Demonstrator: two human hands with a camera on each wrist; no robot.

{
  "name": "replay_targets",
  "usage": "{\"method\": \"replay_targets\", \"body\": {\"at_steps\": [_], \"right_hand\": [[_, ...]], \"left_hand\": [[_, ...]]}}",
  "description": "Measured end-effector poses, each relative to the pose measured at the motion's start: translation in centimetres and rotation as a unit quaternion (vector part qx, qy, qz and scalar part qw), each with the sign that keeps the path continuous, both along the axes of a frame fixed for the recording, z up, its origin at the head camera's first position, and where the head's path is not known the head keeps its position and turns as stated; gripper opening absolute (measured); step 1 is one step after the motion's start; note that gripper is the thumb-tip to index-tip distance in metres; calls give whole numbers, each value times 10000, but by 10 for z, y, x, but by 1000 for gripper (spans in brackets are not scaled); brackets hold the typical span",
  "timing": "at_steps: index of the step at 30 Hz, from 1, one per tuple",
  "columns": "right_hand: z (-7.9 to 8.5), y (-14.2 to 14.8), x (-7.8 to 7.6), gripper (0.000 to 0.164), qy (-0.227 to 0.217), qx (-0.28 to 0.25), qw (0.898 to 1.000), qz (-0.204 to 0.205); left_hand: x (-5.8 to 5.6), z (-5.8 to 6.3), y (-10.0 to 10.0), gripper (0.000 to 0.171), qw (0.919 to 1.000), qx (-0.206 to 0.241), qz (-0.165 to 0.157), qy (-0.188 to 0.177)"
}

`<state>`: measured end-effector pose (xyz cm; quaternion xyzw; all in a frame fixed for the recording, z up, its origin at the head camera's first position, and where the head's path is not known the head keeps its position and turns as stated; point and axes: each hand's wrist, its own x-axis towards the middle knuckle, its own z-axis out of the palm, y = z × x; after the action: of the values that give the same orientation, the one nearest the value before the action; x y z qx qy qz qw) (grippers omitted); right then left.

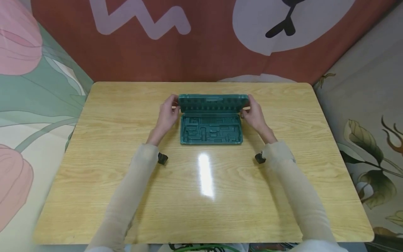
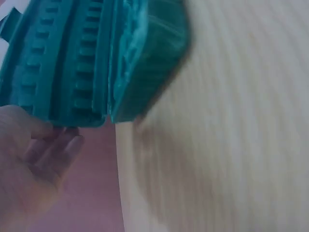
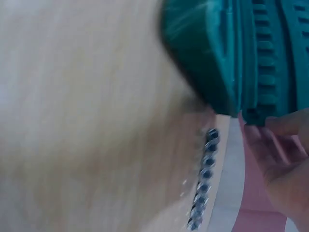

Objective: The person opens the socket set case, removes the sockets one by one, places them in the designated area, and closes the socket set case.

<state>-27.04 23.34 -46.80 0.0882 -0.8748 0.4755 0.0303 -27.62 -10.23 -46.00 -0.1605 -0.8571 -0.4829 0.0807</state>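
A green plastic tool case stands on the table with its lid raised at the back. Moulded recesses shaped for tools show in the base, and none of them holds anything. My left hand grips the left end of the lid, thumb on the inner side and fingers behind, as the left wrist view shows. At the opposite end, my right hand pinches the lid's edge the same way. Beyond the case in the right wrist view lies a row of shiny metal sockets.
The case sits on a light wooden table, toward its far edge. A red printed cloth hangs right behind that edge. Dark camera mounts sit at both wrists. Green and black cables show below the near edge.
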Motion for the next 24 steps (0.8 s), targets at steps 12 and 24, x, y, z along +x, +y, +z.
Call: {"method": "replay_targets", "body": {"at_steps": [12,24], "right_hand": [[-8,14,32,33,492,502,9825,1724],[7,-7,66,44,-70,2369,9549,1790]], "left_hand": [[46,-8,-20,35,9895,-955,-1084,87],[69,-6,4,38,9557,-2646,-1059,736]]}}
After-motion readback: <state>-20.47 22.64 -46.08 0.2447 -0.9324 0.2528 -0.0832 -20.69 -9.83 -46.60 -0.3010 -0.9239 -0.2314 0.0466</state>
